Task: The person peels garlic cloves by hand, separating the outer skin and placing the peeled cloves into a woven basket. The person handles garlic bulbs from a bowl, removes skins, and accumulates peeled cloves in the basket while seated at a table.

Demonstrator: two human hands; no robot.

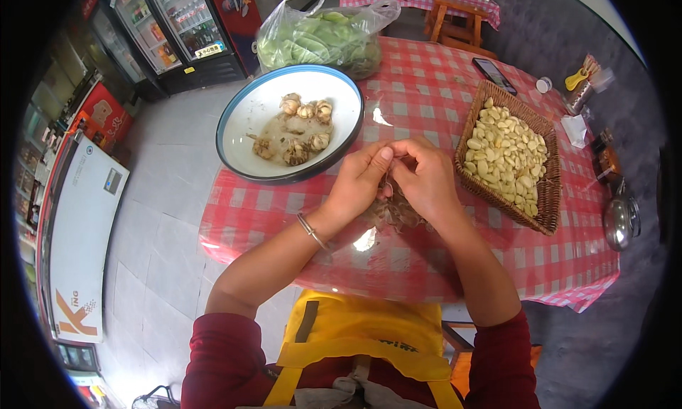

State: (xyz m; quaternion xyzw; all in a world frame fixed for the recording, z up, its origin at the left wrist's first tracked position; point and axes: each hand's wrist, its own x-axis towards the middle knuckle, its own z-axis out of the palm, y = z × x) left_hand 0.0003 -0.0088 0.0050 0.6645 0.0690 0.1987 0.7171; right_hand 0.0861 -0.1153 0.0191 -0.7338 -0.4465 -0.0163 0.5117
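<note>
Over the near middle of the table, my left hand (360, 176) and my right hand (425, 178) meet with thumbs and fingertips pinched together. Between them is a garlic clove, mostly covered by the fingers; a bit of pinkish skin (385, 191) shows just below. Dry garlic skins (395, 213) lie in a loose brown pile under my hands. Beyond my left hand, a wide white basin (238, 132) with a blue rim holds several whole garlic bulbs (296, 152). To the right, a brown wicker basket (550, 208) is filled with peeled garlic cloves (506, 153).
A clear plastic bag of green leaves or pods (320, 43) sits behind the basin. Along the table's right side are a phone (494, 75), a small white cap (544, 85), a crumpled tissue (574, 130) and a metal pot (619, 223). A red checked cloth (273, 213) covers the table.
</note>
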